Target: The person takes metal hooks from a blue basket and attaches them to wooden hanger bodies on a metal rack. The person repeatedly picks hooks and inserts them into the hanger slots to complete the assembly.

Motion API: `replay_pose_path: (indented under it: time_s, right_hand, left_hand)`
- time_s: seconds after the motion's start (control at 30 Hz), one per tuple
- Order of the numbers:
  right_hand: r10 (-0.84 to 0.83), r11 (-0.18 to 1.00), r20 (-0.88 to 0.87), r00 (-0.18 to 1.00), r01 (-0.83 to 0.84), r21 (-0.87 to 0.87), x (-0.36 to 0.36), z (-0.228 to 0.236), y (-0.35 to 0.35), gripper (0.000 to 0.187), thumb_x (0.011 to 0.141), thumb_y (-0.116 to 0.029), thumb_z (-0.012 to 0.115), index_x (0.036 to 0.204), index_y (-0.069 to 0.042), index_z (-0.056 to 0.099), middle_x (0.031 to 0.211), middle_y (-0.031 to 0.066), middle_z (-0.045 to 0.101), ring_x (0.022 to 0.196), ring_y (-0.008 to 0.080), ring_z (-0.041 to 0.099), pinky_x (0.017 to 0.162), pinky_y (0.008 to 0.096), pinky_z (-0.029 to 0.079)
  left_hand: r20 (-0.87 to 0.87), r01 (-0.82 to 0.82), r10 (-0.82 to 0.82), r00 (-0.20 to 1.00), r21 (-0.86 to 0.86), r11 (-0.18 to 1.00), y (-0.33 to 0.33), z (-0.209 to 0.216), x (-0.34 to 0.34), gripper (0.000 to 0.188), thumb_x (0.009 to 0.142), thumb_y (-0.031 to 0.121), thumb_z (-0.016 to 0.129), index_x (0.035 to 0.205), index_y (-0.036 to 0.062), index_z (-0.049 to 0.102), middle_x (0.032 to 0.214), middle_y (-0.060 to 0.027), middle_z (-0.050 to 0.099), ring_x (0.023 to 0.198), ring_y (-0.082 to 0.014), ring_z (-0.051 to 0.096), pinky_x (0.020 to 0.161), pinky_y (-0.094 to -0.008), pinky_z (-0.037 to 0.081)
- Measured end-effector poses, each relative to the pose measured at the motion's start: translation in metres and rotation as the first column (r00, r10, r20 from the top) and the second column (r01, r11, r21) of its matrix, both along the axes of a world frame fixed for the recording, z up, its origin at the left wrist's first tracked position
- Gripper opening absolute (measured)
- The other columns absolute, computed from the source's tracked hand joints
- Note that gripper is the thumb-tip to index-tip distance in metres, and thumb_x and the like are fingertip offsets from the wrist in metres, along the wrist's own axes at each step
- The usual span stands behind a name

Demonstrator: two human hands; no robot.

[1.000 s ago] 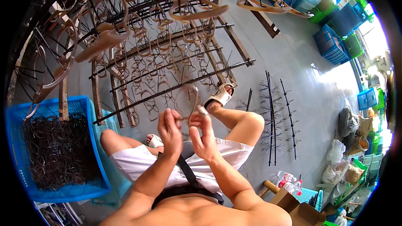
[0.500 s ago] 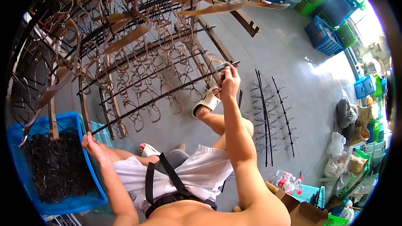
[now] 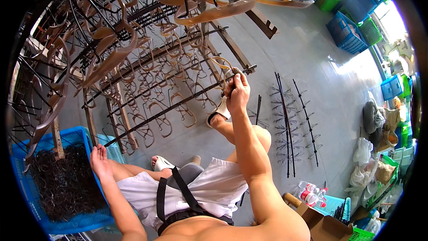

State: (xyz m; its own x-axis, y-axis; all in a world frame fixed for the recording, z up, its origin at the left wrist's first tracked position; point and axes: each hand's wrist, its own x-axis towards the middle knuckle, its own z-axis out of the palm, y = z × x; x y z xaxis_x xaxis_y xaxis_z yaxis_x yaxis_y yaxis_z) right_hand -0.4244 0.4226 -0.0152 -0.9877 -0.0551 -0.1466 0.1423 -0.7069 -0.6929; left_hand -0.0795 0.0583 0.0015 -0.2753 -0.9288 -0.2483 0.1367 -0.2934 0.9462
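Observation:
A long black hanging rod (image 3: 171,109), lined with brown eyeglass frames (image 3: 158,125), slants up to the right in front of me. Close to its right end, my right hand (image 3: 237,93) is closed, fingers pinched on a glossy amber eyeglass frame (image 3: 219,60); exactly where it meets the rod is hidden by the fingers. At the rod's lower left end my left hand (image 3: 101,163) is open with fingers stretched out, its fingertips beside or touching the tip.
A rack with more frames (image 3: 107,58) rises at upper left. Beside my left arm stands a blue crate (image 3: 100,183) of dark frames. Spiky black rods (image 3: 285,125) lie on the floor to the right. Plastic bottles (image 3: 312,194) and a cardboard box (image 3: 327,227) sit lower right.
My right hand has shifted slightly down and left, and the amber frame beside it, blurred before, shows clearly. My left hand has dropped a little. The view has shifted slightly.

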Motion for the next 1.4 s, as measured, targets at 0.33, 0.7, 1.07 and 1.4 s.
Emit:
replay_pose_path:
  time_s: [0.33,0.7,1.07,1.4]
  right_hand:
    - [0.141,0.990,-0.060,0.988,-0.140,0.024,0.007,0.009,0.003,0.025,0.097,-0.019,0.046,0.115,-0.005,0.055,0.060,-0.0017,0.042,0.047,0.0075,0.038,0.037,0.0188,0.027]
    - [0.135,0.951,-0.142,0.981,-0.088,0.296,0.014,0.003,-0.001,0.023,0.096,-0.018,0.048,0.112,-0.003,0.057,0.059,-0.0062,0.036,0.051,0.0043,0.034,0.046,0.0202,0.028]
    - [0.149,0.941,-0.111,0.983,-0.106,0.322,0.018,0.009,-0.003,0.023,0.096,-0.020,0.048,0.110,-0.004,0.056,0.057,-0.0053,0.039,0.049,0.0042,0.036,0.044,0.0198,0.029]
    - [-0.031,0.887,-0.202,0.979,0.120,0.446,0.015,0.001,-0.016,0.018,0.096,-0.018,0.047,0.105,-0.005,0.056,0.058,-0.0070,0.038,0.048,0.0021,0.033,0.041,0.0183,0.026]
  left_hand:
    - [0.026,0.017,-0.016,1.000,-0.038,0.999,0.012,0.006,0.001,0.028,0.086,0.023,0.064,0.101,0.0007,0.057,0.099,-0.0108,0.062,0.094,-0.0179,0.060,0.084,-0.0270,0.049]
    - [0.026,0.053,-0.052,0.998,-0.063,0.997,0.013,0.004,0.002,0.030,0.086,0.022,0.064,0.103,-0.0018,0.058,0.102,-0.0133,0.061,0.096,-0.0191,0.060,0.088,-0.0296,0.049]
    - [0.029,0.045,-0.042,0.999,-0.091,0.995,0.014,0.001,0.001,0.027,0.087,0.023,0.063,0.098,-0.0010,0.058,0.099,-0.0121,0.063,0.093,-0.0185,0.061,0.087,-0.0290,0.049]
    - [-0.002,0.063,-0.064,0.998,-0.076,0.995,0.013,0.001,0.005,0.027,0.087,0.023,0.063,0.098,-0.0012,0.058,0.099,-0.0123,0.063,0.091,-0.0183,0.062,0.083,-0.0283,0.051]
